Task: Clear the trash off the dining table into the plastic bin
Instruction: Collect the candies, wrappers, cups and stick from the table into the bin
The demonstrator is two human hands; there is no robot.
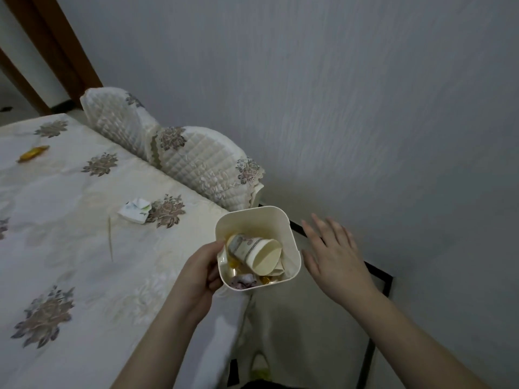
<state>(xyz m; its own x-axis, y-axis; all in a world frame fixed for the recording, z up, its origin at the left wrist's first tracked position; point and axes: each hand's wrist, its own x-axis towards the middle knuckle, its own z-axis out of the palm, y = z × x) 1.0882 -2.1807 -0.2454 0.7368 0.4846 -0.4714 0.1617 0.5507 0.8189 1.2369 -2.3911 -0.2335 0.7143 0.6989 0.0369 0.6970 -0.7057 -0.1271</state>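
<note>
The plastic bin (pixel 292 237) is held at the corner of the table (pixel 70 248), at its right edge. The left hand (pixel 200 272) is curled round the bin's left wall, with the thumb at the rim. Inside the bin a paper cup (pixel 257 252) is seen lying on its side, with a crumpled tissue (pixel 244 279) and gold wrappers under it. The right hand (pixel 334 254) is held flat in the air just right of the bin, its fingers (pixel 317 223) spread straight and nothing held in it. On the table, a folded white paper (pixel 134 210) and a thin stick (pixel 110 238) are left near the middle. A yellow wrapper (pixel 33 153) is seen far to the left.
</note>
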